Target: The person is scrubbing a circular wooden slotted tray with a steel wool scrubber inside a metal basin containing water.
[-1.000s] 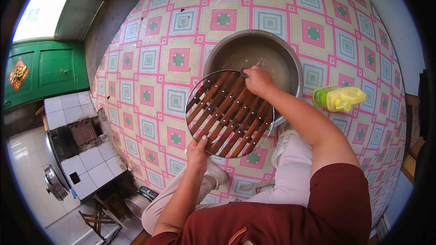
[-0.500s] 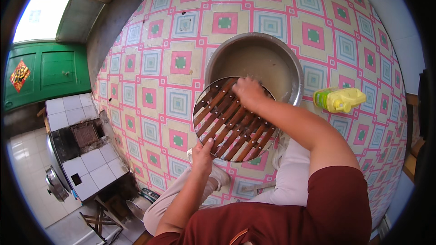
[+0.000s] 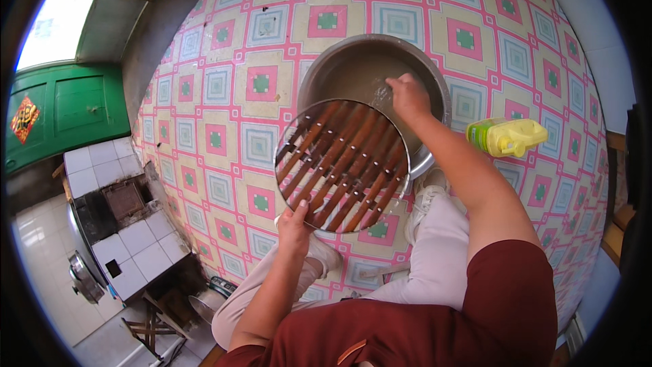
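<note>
A round steamer rack (image 3: pixel 343 163) of brown wooden slats with a thin metal rim is tilted against the near side of a large metal basin (image 3: pixel 445 105). My left hand (image 3: pixel 294 228) grips its near-left rim, thumb on top of the slats. The slats look wet and shiny. My right hand (image 3: pixel 410 100) hangs over the cloudy water (image 3: pixel 360 80) in the basin, beyond the rack and apart from it. Its fingers are curled closed; whatever they hold, if anything, is hidden. Beside its fingertips, the water shows a whitish splash or foam (image 3: pixel 382 90).
To the right of the basin, a yellow plastic jug (image 3: pixel 513 137) lies on the patterned floor (image 3: pixel 261 85). On the left stand a white-tiled stove (image 3: pixel 139 241) with a metal pot (image 3: pixel 85 277) near it and a green cabinet (image 3: pixel 81 105). My shoes (image 3: pixel 426 204) are just below the basin.
My right hand has left the slats and moved up and right over the basin water. The rack, in my left hand, has shifted slightly left and turned a little.
</note>
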`<action>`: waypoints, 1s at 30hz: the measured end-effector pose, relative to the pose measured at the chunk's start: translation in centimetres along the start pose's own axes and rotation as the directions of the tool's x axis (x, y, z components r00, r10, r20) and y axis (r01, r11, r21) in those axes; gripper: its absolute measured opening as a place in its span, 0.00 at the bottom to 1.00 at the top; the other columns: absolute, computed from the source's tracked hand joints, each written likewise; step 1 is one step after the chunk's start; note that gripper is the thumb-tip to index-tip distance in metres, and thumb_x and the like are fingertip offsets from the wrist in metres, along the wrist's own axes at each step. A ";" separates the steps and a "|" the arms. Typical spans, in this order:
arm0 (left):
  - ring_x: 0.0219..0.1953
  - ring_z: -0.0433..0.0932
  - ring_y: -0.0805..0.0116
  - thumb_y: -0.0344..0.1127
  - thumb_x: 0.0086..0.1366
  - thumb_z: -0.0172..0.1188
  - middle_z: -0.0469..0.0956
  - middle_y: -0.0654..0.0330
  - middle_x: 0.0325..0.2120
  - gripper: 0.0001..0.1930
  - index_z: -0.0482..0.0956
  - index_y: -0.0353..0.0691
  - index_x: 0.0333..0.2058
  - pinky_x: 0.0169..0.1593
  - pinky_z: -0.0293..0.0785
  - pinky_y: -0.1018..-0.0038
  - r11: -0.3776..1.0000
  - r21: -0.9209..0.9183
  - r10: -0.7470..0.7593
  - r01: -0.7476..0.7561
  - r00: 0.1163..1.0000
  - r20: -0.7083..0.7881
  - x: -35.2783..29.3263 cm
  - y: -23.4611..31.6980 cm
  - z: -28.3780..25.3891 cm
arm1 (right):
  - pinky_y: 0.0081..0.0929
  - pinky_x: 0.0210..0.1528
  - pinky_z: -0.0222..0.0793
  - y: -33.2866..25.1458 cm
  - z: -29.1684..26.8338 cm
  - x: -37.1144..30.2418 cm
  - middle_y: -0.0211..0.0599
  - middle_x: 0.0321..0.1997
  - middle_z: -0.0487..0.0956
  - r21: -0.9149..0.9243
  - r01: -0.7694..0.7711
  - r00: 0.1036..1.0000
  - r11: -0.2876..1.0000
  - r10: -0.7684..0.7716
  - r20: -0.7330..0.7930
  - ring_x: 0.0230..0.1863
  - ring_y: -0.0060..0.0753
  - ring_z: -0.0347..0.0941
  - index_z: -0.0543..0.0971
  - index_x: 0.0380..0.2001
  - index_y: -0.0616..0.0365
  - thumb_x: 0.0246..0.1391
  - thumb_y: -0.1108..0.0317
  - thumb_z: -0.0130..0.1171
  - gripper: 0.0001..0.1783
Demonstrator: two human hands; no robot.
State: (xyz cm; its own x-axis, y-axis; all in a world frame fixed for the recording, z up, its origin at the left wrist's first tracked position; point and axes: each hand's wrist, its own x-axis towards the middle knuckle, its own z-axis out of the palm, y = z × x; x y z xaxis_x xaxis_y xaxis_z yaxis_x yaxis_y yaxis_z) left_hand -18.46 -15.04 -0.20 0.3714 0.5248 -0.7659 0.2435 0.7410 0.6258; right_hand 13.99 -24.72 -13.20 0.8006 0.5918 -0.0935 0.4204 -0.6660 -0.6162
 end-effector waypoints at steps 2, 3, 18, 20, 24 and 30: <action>0.44 0.76 0.66 0.36 0.65 0.52 0.75 0.60 0.43 0.15 0.70 0.38 0.48 0.46 0.76 0.69 1.000 -0.025 -0.014 0.013 1.000 -0.003 0.1 0.1 -0.2 | 0.42 0.44 0.69 1.2 0.4 -0.3 0.42 0.39 0.74 0.000 -0.075 0.997 0.997 0.075 -0.029 0.42 0.46 0.72 0.80 0.38 0.49 0.50 0.67 0.51 0.13; 0.43 0.77 0.66 0.36 0.65 0.52 0.75 0.60 0.43 0.15 0.70 0.38 0.49 0.45 0.77 0.68 1.000 -0.014 -0.016 0.016 1.000 -0.008 0.2 0.3 -0.2 | 0.42 0.44 0.69 1.0 0.4 -0.2 0.41 0.39 0.75 0.006 -0.107 0.993 0.994 0.108 -0.049 0.42 0.46 0.72 0.80 0.38 0.48 0.50 0.67 0.50 0.13; 0.43 0.77 0.66 0.37 0.65 0.53 0.76 0.60 0.43 0.15 0.70 0.40 0.49 0.43 0.77 0.69 0.999 -0.012 -0.030 0.029 0.999 -0.025 0.2 0.1 0.2 | 0.35 0.42 0.62 -4.9 1.4 -6.7 0.34 0.37 0.68 -0.123 0.525 0.836 0.842 -0.484 0.257 0.43 0.39 0.65 0.74 0.40 0.48 0.43 0.72 0.51 0.17; 0.43 0.77 0.66 0.36 0.65 0.53 0.76 0.61 0.43 0.15 0.70 0.40 0.49 0.43 0.77 0.70 1.000 -0.008 -0.016 0.016 1.000 -0.023 0.0 0.1 0.5 | 0.36 0.42 0.63 -3.6 0.7 -4.7 0.35 0.37 0.69 -0.236 0.474 0.867 0.848 -0.402 0.294 0.43 0.39 0.65 0.75 0.38 0.49 0.46 0.72 0.48 0.13; 0.43 0.77 0.67 0.36 0.65 0.53 0.76 0.61 0.43 0.15 0.70 0.40 0.49 0.43 0.77 0.71 0.999 -0.036 0.032 -0.033 0.999 -0.038 0.1 -0.2 0.3 | 0.36 0.42 0.63 -6.2 0.5 -8.2 0.35 0.37 0.70 -0.164 0.553 0.812 0.817 -0.484 0.326 0.43 0.38 0.65 0.76 0.35 0.52 0.45 0.71 0.51 0.11; 0.43 0.77 0.67 0.36 0.64 0.54 0.76 0.61 0.44 0.16 0.70 0.39 0.50 0.45 0.76 0.69 1.000 -0.023 0.000 0.000 1.000 -0.010 0.1 -0.4 -0.4 | 0.34 0.44 0.62 -4.1 -0.1 -7.4 0.32 0.37 0.71 -0.249 0.588 0.803 0.769 -0.520 0.291 0.44 0.37 0.65 0.77 0.38 0.52 0.45 0.71 0.50 0.14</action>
State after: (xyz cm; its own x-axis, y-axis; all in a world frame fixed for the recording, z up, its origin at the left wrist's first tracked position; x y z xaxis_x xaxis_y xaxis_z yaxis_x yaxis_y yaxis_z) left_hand -18.88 -15.07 -0.58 0.3624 0.5289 -0.7674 0.2223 0.7505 0.6223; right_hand 6.38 -26.44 -9.95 0.3004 0.9537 0.0176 0.9007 -0.2775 -0.3344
